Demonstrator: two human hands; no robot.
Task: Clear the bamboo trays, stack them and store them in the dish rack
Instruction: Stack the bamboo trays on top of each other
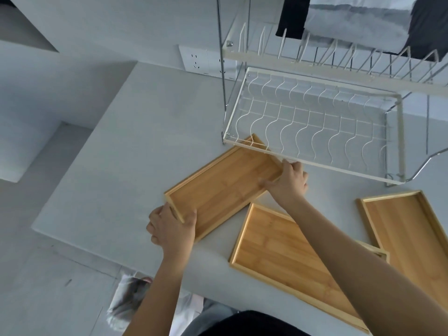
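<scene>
Three bamboo trays lie on the grey table, all with nothing in them. The left tray (221, 187) sits at an angle, its far corner tucked under the front rail of the white wire dish rack (315, 132). My left hand (172, 226) grips its near short end. My right hand (288, 181) grips its far right edge beside the rack. A second tray (278, 258) lies under my right forearm, and a third tray (409, 229) lies at the right, partly cut off by the frame.
The rack's lower shelf holds nothing; its upper tier (339, 59) has plate slots, with dark and light cloths (358, 18) hanging above. A wall socket (196, 59) sits behind the table (121, 154). The table's left edge drops to the floor.
</scene>
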